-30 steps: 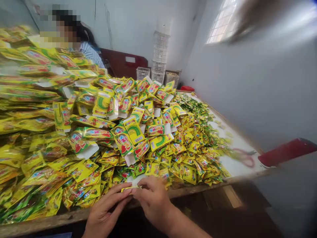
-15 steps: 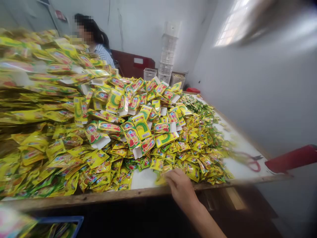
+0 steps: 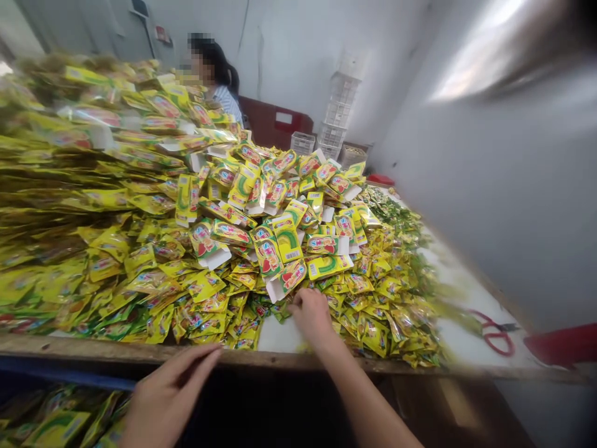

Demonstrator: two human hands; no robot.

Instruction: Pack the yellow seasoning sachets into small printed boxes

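Right hand [image 3: 311, 316] stretches across the table [image 3: 140, 353], left hand [image 3: 170, 395] open near its edge.

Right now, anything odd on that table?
Yes: white-carded sachets lie askew on top of the loose yellow sachets, and the heap spreads right up to the table's front edge. Red-handled scissors lie off to the right, apart from the heap.

left hand [image 3: 170, 395]: bare, long slim fingers, cut off by the frame's lower edge just behind the wrist | right hand [image 3: 312, 317]: bare, knuckles rounded | right forearm [image 3: 368, 404]: bare, slender, widening behind the right hand toward the frame's lower edge
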